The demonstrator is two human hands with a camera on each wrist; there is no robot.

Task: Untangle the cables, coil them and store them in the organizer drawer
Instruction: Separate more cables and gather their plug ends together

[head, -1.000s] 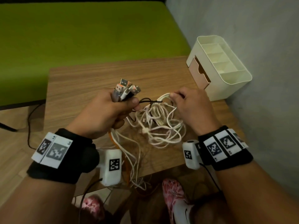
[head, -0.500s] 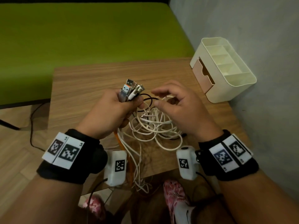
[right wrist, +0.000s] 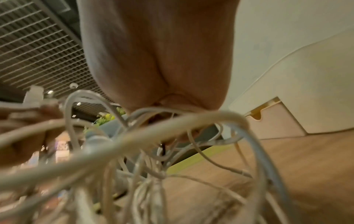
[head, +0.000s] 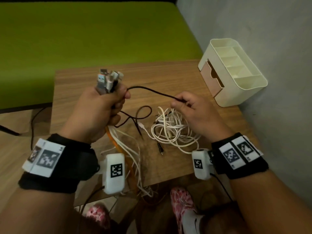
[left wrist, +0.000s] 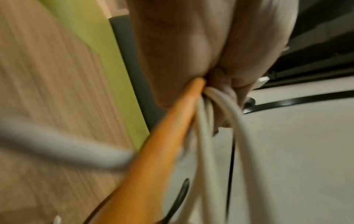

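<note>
My left hand (head: 108, 102) grips a bundle of cable plugs (head: 108, 78) that stick up out of the fist. An orange cable (head: 116, 144) and white cables hang from it over the table's near edge; the left wrist view shows the orange cable (left wrist: 172, 121) and white ones leaving the fist. My right hand (head: 182, 103) pinches a black cable (head: 152, 91) that spans between both hands. Under the right hand a tangle of white cables (head: 172, 129) lies on the wooden table (head: 168, 75). The cream organizer (head: 236, 73) stands at the far right, its pink drawer (head: 211, 78) partly open.
A green sofa (head: 84, 31) fills the space behind the table. A grey wall (head: 278, 48) runs close along the right side. A black plug end (head: 160, 149) lies loose on the table near the front. Feet in patterned shoes (head: 182, 205) show below the table edge.
My right hand has drawn a stretch of black cable out of the tangle and moved right, away from the left hand. The white tangle dropped onto the table. The left fist rose slightly.
</note>
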